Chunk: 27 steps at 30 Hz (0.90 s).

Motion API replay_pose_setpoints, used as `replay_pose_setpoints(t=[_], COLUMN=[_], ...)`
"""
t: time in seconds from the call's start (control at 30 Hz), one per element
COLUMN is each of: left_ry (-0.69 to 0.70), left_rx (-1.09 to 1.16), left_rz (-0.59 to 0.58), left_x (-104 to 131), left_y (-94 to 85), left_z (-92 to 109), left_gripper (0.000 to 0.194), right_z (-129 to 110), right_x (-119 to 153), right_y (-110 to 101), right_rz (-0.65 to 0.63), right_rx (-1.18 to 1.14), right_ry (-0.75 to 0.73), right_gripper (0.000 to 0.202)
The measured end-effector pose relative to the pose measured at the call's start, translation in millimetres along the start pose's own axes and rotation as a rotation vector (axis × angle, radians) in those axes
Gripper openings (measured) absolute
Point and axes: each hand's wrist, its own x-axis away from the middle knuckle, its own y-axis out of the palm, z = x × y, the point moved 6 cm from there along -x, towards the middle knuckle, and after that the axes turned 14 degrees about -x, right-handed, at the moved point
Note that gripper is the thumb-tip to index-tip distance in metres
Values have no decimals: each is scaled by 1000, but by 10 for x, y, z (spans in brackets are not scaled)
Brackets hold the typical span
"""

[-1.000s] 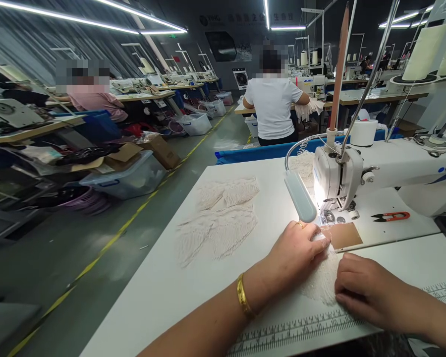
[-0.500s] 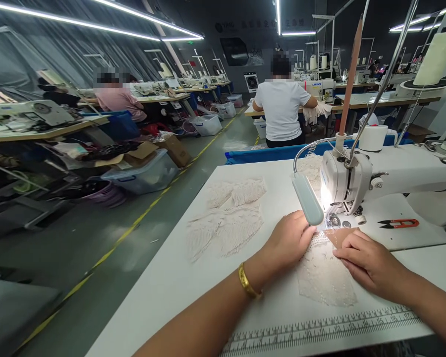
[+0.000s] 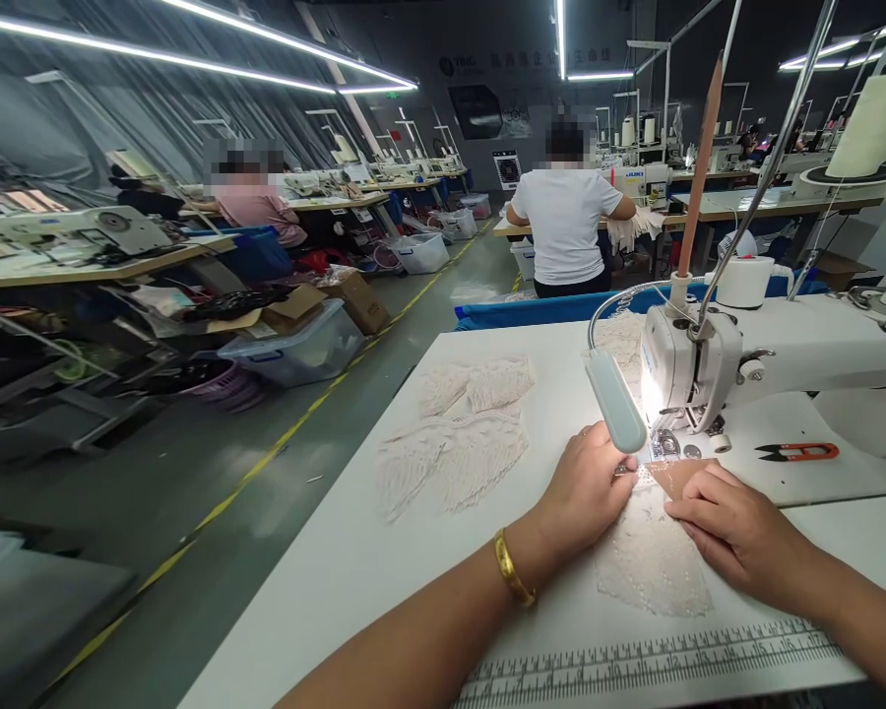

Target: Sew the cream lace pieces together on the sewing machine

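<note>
Just left of the needle area of the white sewing machine (image 3: 698, 369), my left hand (image 3: 595, 487) is closed at the upper left edge of the cream lace piece (image 3: 654, 556). A small shiny bit shows at its fingertips, too small to name. My right hand (image 3: 734, 522) pinches a brown triangular fabric piece (image 3: 675, 477), which lies over the top of the lace, in front of the presser foot (image 3: 664, 445). The lace lies flat below, toward the printed ruler (image 3: 650, 670). A grey-green lamp head (image 3: 616, 402) hangs above my left fingers.
More cream lace pieces (image 3: 462, 428) lie on the table's left. Red-handled thread snips (image 3: 797, 451) rest on the machine bed. Behind the table hangs a blue cloth (image 3: 546, 312); a person in a white shirt (image 3: 567, 231) sits beyond. Plastic bins (image 3: 295, 345) line the aisle.
My left hand has drawn slightly back from the lace edge, and a shiny bit now shows at its fingertips. My right hand keeps its hold. The view has shifted a little.
</note>
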Motion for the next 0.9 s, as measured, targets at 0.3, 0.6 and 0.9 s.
replay_pose_setpoints(t=[0.3, 0.6, 0.9], left_ry=[338, 302, 258], left_rx=[-341, -345, -297], left_rz=[71, 43, -8], left_x=[127, 2, -15], left_y=[189, 137, 130], left_z=[282, 169, 106], left_gripper=[23, 24, 29], right_z=[-18, 93, 69], right_x=[-23, -103, -115], right_y=[27, 74, 93], right_rz=[24, 132, 139], right_rx=[51, 191, 231], right_ry=[-8, 68, 62], right_gripper=[26, 21, 24])
